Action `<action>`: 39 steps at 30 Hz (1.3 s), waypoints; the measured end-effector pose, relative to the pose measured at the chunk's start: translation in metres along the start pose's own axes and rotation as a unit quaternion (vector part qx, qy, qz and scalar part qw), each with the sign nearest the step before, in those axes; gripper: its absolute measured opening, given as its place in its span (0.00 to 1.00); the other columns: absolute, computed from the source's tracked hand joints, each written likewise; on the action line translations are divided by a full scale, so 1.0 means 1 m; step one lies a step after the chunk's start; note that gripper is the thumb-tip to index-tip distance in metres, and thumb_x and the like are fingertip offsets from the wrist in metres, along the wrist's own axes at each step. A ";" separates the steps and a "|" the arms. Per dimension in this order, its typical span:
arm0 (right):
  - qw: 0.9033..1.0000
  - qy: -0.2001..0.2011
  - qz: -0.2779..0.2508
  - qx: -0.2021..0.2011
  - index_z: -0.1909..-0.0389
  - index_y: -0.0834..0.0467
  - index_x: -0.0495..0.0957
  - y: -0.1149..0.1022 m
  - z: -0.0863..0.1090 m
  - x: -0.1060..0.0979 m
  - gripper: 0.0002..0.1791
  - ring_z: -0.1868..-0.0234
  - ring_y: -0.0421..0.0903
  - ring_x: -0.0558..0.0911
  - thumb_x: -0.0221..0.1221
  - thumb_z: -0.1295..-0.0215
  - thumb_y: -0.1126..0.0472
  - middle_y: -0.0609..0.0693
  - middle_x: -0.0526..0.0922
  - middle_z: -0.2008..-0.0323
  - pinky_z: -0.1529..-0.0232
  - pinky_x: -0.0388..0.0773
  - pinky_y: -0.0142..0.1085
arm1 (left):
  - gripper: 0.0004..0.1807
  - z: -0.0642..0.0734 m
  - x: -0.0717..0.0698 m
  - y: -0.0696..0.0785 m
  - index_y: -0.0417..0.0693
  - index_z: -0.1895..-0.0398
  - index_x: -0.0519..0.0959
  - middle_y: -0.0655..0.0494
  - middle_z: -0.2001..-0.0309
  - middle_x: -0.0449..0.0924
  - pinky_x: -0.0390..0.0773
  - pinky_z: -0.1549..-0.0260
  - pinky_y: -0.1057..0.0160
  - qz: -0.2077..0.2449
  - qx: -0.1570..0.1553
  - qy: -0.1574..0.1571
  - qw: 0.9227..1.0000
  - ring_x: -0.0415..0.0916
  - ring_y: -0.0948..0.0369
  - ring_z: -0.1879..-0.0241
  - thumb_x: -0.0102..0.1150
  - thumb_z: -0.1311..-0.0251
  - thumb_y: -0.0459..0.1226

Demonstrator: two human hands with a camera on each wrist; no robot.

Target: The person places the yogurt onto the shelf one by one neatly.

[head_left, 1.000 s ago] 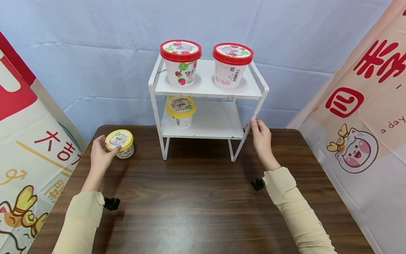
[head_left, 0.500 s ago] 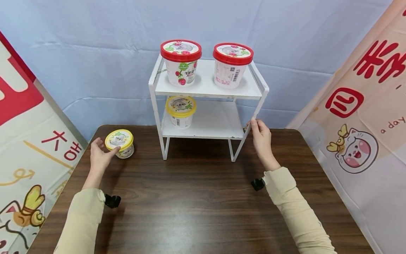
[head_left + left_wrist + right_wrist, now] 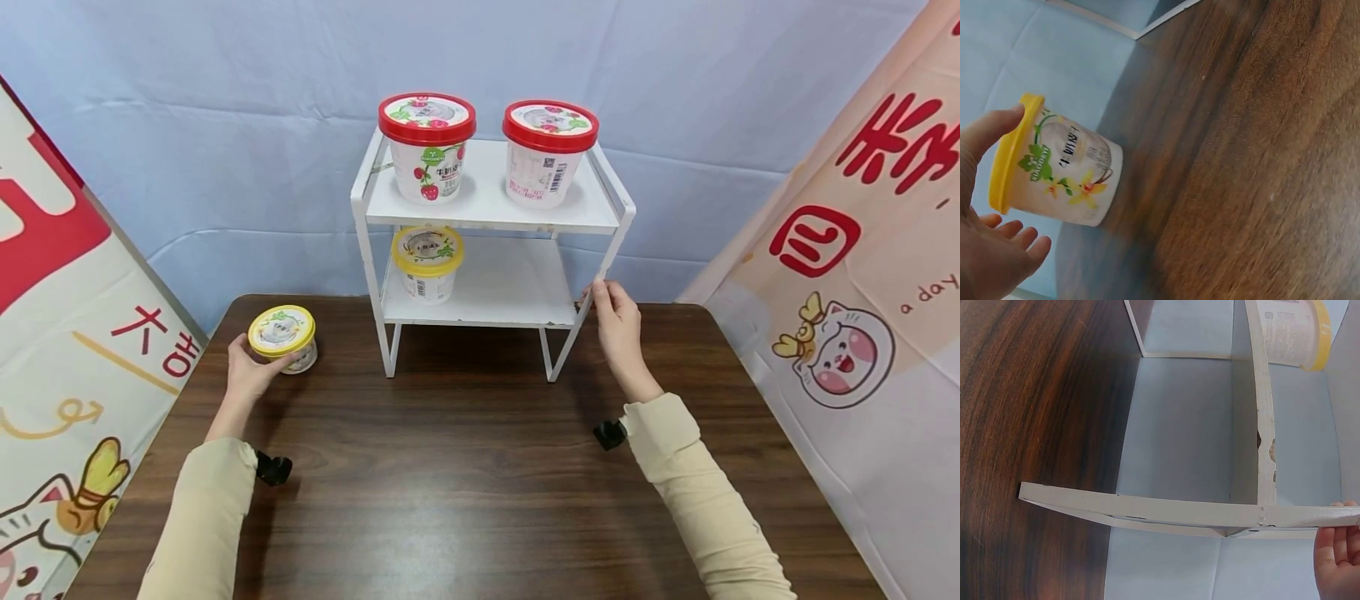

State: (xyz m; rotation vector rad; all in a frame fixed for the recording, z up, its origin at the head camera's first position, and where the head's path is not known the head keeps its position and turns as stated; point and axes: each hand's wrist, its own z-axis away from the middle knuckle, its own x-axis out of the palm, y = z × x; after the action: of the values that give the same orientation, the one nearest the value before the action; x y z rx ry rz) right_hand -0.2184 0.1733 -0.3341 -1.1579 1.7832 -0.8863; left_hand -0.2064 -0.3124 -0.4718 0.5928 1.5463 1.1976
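In the head view my left hand (image 3: 251, 369) is at a small tub with a yellow lid (image 3: 282, 330), which stands on the table's far left corner. In the left wrist view the thumb meets the yellow lid's edge, while the other fingers (image 3: 1025, 240) lie loosely bent below the tub (image 3: 1066, 169), not wrapped round it. My right hand (image 3: 617, 329) pinches the right front post of a white two-tier rack (image 3: 517, 275); the right wrist view shows its fingers (image 3: 1340, 544) bent over that post.
Two larger red-lidded tubs (image 3: 427, 154) stand on the rack's top shelf. Another yellow-lidded tub (image 3: 428, 271) sits at the left of the lower shelf. The brown table (image 3: 450, 475) meets a pale blue cloth (image 3: 262, 167) behind, with printed banners (image 3: 817, 325) at both sides.
My left hand and forearm have shifted slightly to the right and around the front of the tub. The tub stays in place, and the right hand and rack have not moved.
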 end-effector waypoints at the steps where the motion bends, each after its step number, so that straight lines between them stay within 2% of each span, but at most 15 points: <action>1: 1.000 -0.001 0.000 0.000 0.62 0.77 0.72 0.000 0.000 0.000 0.19 0.65 0.54 0.73 0.44 0.29 0.62 0.72 0.76 0.65 0.66 0.69 0.24 | 0.53 -0.001 0.001 -0.002 0.33 0.33 0.36 0.32 0.34 0.41 0.48 0.35 0.51 0.000 -0.002 -0.001 1.000 0.42 0.44 0.34 0.64 0.50 0.38; 4: 1.000 0.001 0.002 -0.004 0.63 0.77 0.73 0.000 0.000 0.001 0.18 0.66 0.52 0.73 0.44 0.29 0.62 0.70 0.77 0.67 0.67 0.69 0.24 | 0.53 -0.003 0.002 -0.006 0.33 0.33 0.36 0.32 0.34 0.42 0.47 0.35 0.50 -0.007 -0.006 -0.007 1.000 0.42 0.43 0.34 0.64 0.50 0.39; 7: 1.000 0.006 0.000 -0.003 0.64 0.76 0.73 0.001 -0.001 0.001 0.18 0.68 0.48 0.74 0.45 0.30 0.62 0.56 0.80 0.72 0.67 0.70 0.25 | 0.53 -0.005 0.004 -0.008 0.35 0.33 0.35 0.32 0.34 0.42 0.47 0.35 0.49 -0.014 -0.013 -0.020 1.000 0.42 0.42 0.34 0.64 0.50 0.40; 11: 1.000 0.010 -0.003 -0.004 0.65 0.76 0.74 0.001 -0.001 0.001 0.18 0.69 0.43 0.74 0.45 0.30 0.62 0.33 0.76 0.77 0.68 0.70 0.24 | 0.54 -0.008 0.007 -0.013 0.35 0.33 0.34 0.32 0.34 0.42 0.47 0.35 0.48 -0.013 -0.023 -0.026 0.999 0.42 0.43 0.34 0.64 0.49 0.41; 13: 1.000 0.009 -0.005 -0.005 0.64 0.76 0.74 0.001 -0.001 0.001 0.18 0.69 0.42 0.75 0.45 0.30 0.62 0.30 0.75 0.77 0.68 0.70 0.24 | 0.54 -0.009 0.008 -0.015 0.36 0.33 0.35 0.32 0.34 0.43 0.47 0.35 0.49 -0.008 -0.023 -0.023 0.999 0.43 0.43 0.34 0.65 0.50 0.41; 15: 1.000 0.010 -0.003 -0.005 0.64 0.76 0.74 0.001 -0.001 0.001 0.18 0.69 0.42 0.75 0.45 0.30 0.62 0.36 0.77 0.76 0.68 0.70 0.24 | 0.54 -0.010 0.009 -0.017 0.37 0.32 0.35 0.33 0.34 0.42 0.48 0.35 0.49 -0.002 -0.022 -0.022 1.000 0.44 0.43 0.34 0.65 0.50 0.40; 18: 1.000 0.010 -0.001 -0.007 0.64 0.76 0.73 0.001 -0.001 0.001 0.18 0.69 0.42 0.75 0.45 0.30 0.62 0.54 0.80 0.72 0.67 0.70 0.24 | 0.53 -0.012 0.011 -0.018 0.37 0.32 0.36 0.34 0.34 0.43 0.49 0.35 0.50 0.006 -0.021 -0.021 1.000 0.45 0.44 0.35 0.65 0.50 0.38; 21: 1.000 0.009 0.000 -0.008 0.64 0.76 0.73 0.000 0.000 0.001 0.18 0.69 0.43 0.74 0.45 0.30 0.62 0.71 0.77 0.67 0.67 0.69 0.24 | 0.53 -0.014 0.014 -0.018 0.37 0.33 0.37 0.35 0.35 0.44 0.49 0.35 0.52 0.021 -0.023 -0.013 0.999 0.47 0.45 0.36 0.66 0.51 0.36; 32: 1.000 0.010 0.005 -0.004 0.64 0.77 0.73 0.000 0.000 0.001 0.18 0.68 0.44 0.74 0.44 0.30 0.62 0.72 0.77 0.67 0.66 0.69 0.24 | 0.52 -0.017 0.020 -0.021 0.41 0.33 0.40 0.39 0.36 0.49 0.50 0.35 0.55 0.060 -0.031 0.011 0.998 0.49 0.48 0.37 0.68 0.54 0.35; 39: 1.000 0.008 0.006 -0.006 0.64 0.77 0.73 0.001 0.000 0.001 0.18 0.68 0.44 0.73 0.44 0.30 0.62 0.72 0.77 0.67 0.66 0.69 0.24 | 0.53 -0.019 0.022 -0.022 0.43 0.32 0.39 0.41 0.34 0.49 0.48 0.34 0.56 0.064 -0.039 0.013 0.997 0.48 0.49 0.35 0.68 0.54 0.36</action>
State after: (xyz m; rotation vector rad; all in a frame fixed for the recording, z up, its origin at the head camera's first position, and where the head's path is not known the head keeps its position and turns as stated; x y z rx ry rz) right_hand -0.2193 0.1724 -0.3348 -1.1492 1.8081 -0.8815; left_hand -0.2268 -0.3097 -0.5022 0.6361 1.4944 1.3610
